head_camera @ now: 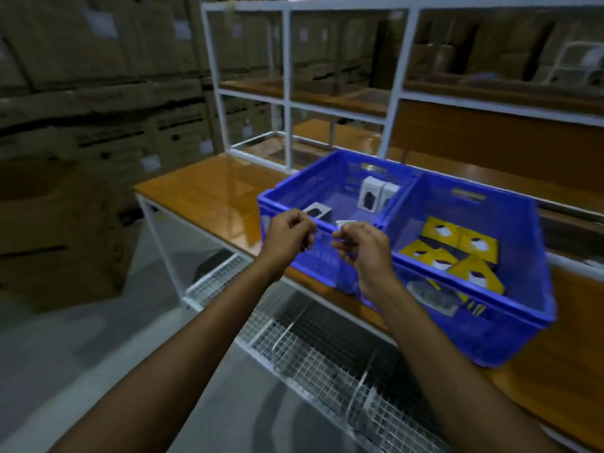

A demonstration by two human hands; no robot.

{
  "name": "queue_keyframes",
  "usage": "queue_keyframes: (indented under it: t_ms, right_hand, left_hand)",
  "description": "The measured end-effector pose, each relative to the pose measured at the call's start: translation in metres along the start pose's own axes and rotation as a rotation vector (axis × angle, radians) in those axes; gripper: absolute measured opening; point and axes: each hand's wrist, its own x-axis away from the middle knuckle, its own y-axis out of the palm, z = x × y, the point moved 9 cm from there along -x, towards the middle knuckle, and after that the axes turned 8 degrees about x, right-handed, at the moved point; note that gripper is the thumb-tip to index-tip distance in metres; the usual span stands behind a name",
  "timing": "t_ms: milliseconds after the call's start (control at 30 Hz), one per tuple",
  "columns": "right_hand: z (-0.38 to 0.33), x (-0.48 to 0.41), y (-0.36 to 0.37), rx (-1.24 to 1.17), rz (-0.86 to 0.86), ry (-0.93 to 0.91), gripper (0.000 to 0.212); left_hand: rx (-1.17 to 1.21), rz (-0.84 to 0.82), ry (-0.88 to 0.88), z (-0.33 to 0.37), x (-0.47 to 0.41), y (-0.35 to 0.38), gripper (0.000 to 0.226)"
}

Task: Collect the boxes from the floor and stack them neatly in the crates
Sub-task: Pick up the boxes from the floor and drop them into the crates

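Note:
Two blue crates stand side by side on a wooden table. The left crate holds white boxes: two upright at its back, one lying near the front wall, and another just behind the front rim. The right crate holds several yellow boxes lying flat. My left hand and my right hand hover close together in front of the left crate's near rim. Both have curled fingers with nothing in them.
A clear plastic pack lies at the right crate's front. A white metal frame shelf stands behind the crates. A wire mesh shelf runs under the table. Large cardboard cartons are stacked along the left, above grey floor.

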Motion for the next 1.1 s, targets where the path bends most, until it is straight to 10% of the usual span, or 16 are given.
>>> queue_keyframes:
  t_ms: [1100]
  right_hand:
    - [0.153, 0.399, 0.413, 0.152, -0.895, 0.297, 0.027]
  left_hand:
    - [0.129, 1.079, -0.275, 0.018, 0.518, -0.443, 0.031]
